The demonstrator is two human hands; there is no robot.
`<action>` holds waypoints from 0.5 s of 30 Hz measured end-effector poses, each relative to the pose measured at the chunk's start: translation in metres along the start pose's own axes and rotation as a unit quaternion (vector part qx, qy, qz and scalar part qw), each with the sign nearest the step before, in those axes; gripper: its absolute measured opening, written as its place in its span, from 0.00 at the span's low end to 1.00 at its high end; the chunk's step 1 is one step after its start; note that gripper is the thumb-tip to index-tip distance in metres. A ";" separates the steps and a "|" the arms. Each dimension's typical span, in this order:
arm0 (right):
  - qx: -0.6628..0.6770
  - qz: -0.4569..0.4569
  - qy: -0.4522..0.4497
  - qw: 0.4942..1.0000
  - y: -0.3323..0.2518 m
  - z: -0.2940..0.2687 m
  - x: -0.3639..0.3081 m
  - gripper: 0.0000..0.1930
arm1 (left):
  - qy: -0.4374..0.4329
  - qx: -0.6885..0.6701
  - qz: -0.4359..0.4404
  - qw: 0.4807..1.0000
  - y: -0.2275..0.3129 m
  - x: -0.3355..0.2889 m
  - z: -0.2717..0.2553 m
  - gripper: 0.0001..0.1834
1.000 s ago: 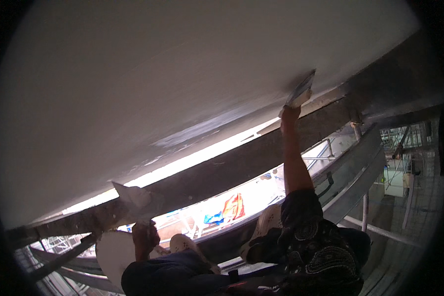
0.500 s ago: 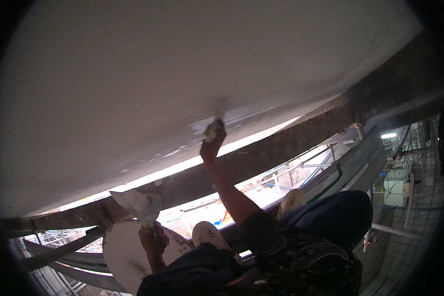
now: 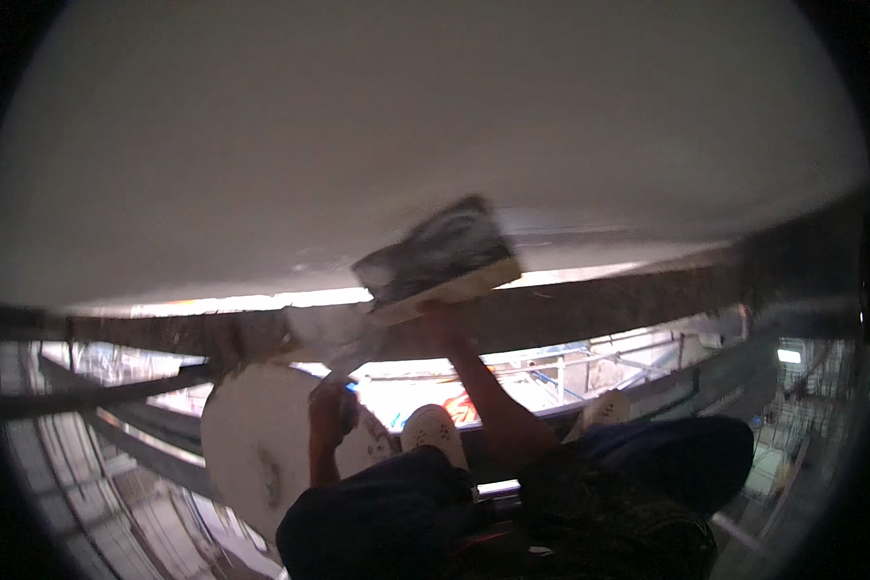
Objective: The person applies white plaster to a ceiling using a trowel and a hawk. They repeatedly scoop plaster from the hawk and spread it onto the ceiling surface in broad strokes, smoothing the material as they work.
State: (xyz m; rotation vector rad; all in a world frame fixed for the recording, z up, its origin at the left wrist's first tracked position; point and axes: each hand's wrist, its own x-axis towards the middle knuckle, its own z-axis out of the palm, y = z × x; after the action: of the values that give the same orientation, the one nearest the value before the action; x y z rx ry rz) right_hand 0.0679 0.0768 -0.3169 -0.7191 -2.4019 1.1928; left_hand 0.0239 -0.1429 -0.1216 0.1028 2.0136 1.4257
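Note:
My right hand (image 3: 438,324), blurred by motion, is closed on the pale edge of a wide scraper blade (image 3: 440,253). The blade is dark, flat and rectangular, held tilted in front of the pale curved surface (image 3: 406,126); whether it touches that surface I cannot tell. Lower and to the left, my left hand (image 3: 333,411) grips the handle of a putty knife (image 3: 336,333). Its broad head looks white, apparently coated with putty, and is smeared by motion close to the scraper's left corner.
A dark beam (image 3: 590,304) runs across below the pale surface. Left of my legs is a white rounded panel (image 3: 251,449) with dark smudges. My shoes (image 3: 435,430) are below the beam. Scaffold poles (image 3: 561,382) stand beyond, over a bright drop.
My right hand has come down off the pale surface, turning the scraper so its broad dark face shows. The putty knife in my left hand has moved closer to it. The view has tilted.

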 end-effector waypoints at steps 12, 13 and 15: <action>-0.350 -0.034 -0.215 0.911 -0.060 -0.129 -0.011 0.09 | -0.169 -0.059 0.036 0.983 0.045 0.027 0.023 0.15; -0.314 -0.067 -0.178 0.930 -0.035 -0.123 -0.023 0.10 | -0.176 -0.054 0.044 0.982 0.053 0.031 0.032 0.15; -0.181 -0.062 -0.143 0.971 -0.012 -0.128 -0.034 0.11 | -0.183 -0.062 0.031 0.981 0.083 0.032 0.051 0.14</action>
State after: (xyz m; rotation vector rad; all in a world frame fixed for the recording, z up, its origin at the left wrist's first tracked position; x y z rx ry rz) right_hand 0.1588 0.1306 -0.2367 -0.5119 -2.9032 0.8647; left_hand 0.0022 -0.0550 -0.0740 0.3504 1.6319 1.4477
